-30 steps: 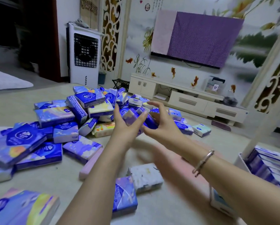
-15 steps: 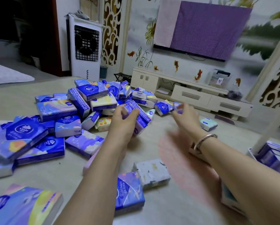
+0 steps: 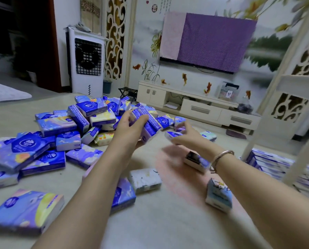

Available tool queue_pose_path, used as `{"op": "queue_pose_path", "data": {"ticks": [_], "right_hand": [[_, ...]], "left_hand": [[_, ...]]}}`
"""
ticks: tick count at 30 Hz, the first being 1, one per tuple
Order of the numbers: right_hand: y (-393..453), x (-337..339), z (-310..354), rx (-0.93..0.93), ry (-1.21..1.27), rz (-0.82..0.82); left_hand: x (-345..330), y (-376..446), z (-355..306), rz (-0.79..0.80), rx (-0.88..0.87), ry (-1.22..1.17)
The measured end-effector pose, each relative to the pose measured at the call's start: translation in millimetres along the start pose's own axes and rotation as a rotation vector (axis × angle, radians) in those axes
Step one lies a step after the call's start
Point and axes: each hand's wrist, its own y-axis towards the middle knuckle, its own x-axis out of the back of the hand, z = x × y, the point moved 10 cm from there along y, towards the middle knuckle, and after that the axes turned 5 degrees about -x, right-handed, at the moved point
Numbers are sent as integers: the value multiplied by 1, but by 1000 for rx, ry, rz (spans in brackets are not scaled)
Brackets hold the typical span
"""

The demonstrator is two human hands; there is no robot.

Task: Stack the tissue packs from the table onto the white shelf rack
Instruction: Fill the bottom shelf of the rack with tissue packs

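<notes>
Table (image 3: 168, 227) carrying a big heap of tissue packs (image 3: 64, 133), white shelf rack (image 3: 293, 159) standing at its right edge.
Rack's lower tier is holding a row of packs already. Left hand (image 3: 130, 130) is gripping a stack of blue packs (image 3: 147, 124), fingers curled round it. Right hand (image 3: 186, 137) is pinching a small pack (image 3: 171, 135) at the fingertips, bracelet (image 3: 220, 159) sitting on that wrist.
</notes>
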Motion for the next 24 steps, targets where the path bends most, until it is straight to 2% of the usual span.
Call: {"op": "queue_pose_path", "data": {"ticks": [2,4,8,14,21,24], "right_hand": [[-35,6,19,58,257,17],[-73,19,32,125,361,32],[-149,52,41,271,453,60],[-233,90,26,405,503,149],[-302,148,-17,406,310,33],[-312,181,-40,373,166,-154]], "left_hand": [[-11,-17,-7,30,5,-13],[-22,-38,-12,63,25,-15],[-50,-90,-8,140,155,-70],[-131,-170,-11,414,303,-226],[-213,-230,-5,484,554,-378],[-253,-247,7,495,652,-393]]}}
